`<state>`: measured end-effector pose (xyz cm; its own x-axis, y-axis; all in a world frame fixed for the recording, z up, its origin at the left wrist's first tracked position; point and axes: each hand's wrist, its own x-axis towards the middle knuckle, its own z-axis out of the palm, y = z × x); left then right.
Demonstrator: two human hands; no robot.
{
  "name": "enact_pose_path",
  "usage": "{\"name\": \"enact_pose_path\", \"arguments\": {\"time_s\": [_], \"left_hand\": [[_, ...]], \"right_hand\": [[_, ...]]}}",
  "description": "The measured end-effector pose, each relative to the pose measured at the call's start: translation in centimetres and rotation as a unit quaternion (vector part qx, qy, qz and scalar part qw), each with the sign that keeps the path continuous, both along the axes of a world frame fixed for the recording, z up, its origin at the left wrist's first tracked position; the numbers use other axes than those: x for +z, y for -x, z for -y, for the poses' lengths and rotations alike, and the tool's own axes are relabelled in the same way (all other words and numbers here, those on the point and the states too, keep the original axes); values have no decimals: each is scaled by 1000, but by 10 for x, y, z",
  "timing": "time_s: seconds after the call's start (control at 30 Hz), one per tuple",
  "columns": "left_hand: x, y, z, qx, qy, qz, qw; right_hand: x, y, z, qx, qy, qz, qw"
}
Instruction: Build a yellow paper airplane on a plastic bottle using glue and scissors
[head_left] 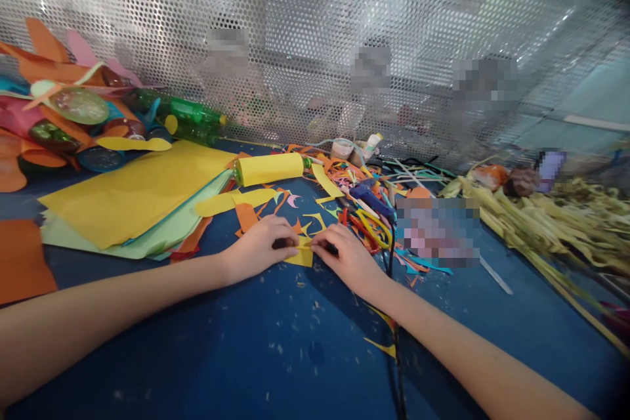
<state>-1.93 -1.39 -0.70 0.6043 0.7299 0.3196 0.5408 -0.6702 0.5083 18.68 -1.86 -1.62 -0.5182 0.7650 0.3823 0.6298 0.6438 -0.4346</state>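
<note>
My left hand (260, 248) and my right hand (346, 254) meet over the blue table (256, 348), both pinching a small yellow paper piece (302, 254) that lies between them. The fingers of each hand are curled and pressed together on the paper's edge. Orange and yellow paper scraps (275, 203) lie just beyond the hands. A yellow-handled pair of scissors (375, 228) rests to the right of my right hand.
A stack of yellow, green and orange paper sheets (132, 207) lies at the left. A bottle wrapped in yellow paper (270, 168) lies behind. Paper flowers (63, 111) sit far left, dried leaf strips (546, 223) at right. A perforated metal screen (315, 26) closes the back.
</note>
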Motion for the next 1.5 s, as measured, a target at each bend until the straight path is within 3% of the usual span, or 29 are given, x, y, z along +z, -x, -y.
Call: {"name": "enact_pose_path", "arguments": {"time_s": [0.2, 0.37, 0.47, 0.57, 0.67, 0.73, 1.0, 1.2, 1.3, 1.37, 1.43, 1.5], "left_hand": [[3, 0, 3, 4, -22, -16, 1000], [7, 3, 19, -35, -183, -50, 981], [9, 7, 28, -74, -304, -69, 947], [12, 10, 35, -85, -393, -64, 913], [16, 11, 39, -104, -427, -50, 897], [18, 11, 39, -106, -422, -51, 899], [15, 7, 33, -89, -363, -50, 926], [9, 3, 21, -89, -224, 21, 970], [9, 2, 14, 0, -110, 116, 987], [9, 1, 11, 72, 8, 165, 984], [8, -2, 10, 96, 140, 199, 965], [5, -4, 11, 81, 251, 239, 935]], "right_hand": [[4, 1, 5, 20, 12, -15, 1000], [9, -2, 6, -31, 95, -138, 985], [14, -2, 6, -34, 209, -201, 956], [20, 1, 11, 6, 359, -236, 903], [22, 3, 18, 87, 462, -250, 846], [21, 4, 20, 117, 481, -257, 830], [11, 1, 14, 76, 468, -268, 839], [13, 5, 13, 58, 462, -268, 844], [14, 6, 12, 44, 469, -262, 842], [14, 7, 12, 41, 466, -267, 843], [13, 7, 13, 38, 457, -275, 845], [12, 7, 14, 31, 452, -278, 847]]}}
